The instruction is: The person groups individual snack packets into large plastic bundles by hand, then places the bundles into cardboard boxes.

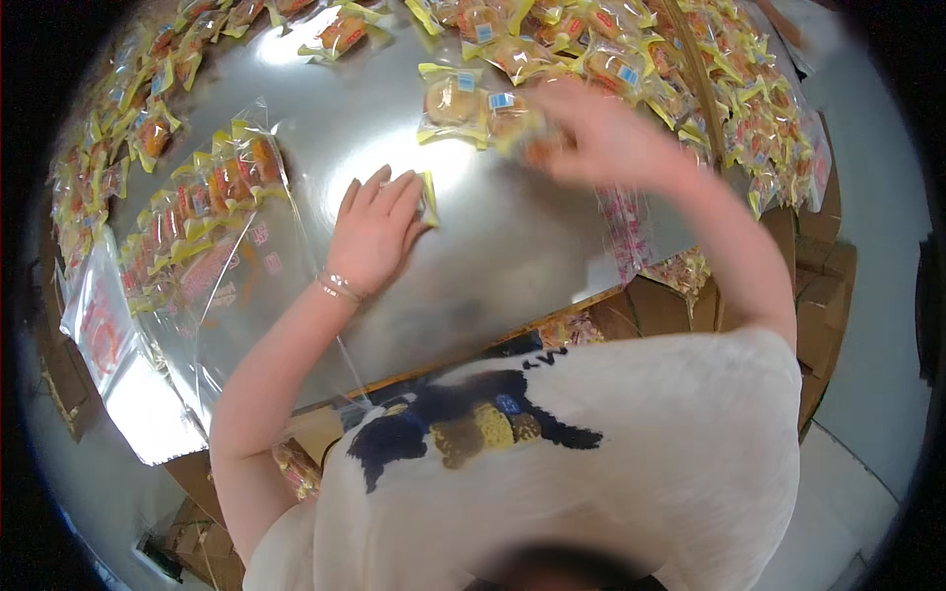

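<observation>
My left hand (372, 235) lies over a small wrapped cake (429, 199) on the shiny metal tabletop (488, 244). Its fingers cover most of the packet, and only a yellow wrapper edge shows. Blurred, my right hand (602, 137) reaches to the wrapped cakes at the table's right side. Its fingertips are at a packet (510, 122) with a blue-and-white label; whether they grip it is unclear. Just left of that packet lies another wrapped cake (452, 103). A large clear plastic bag (244, 288) beside my left forearm holds rows of wrapped cakes (214, 188).
Wrapped cakes are heaped along the far right (768, 125), behind a wooden strip (698, 74), and along the left edge (96, 177). A printed plastic bag (628, 229) hangs near the front right edge. Cardboard boxes (820, 295) stand below. Part of another person's arm (780, 22) shows top right.
</observation>
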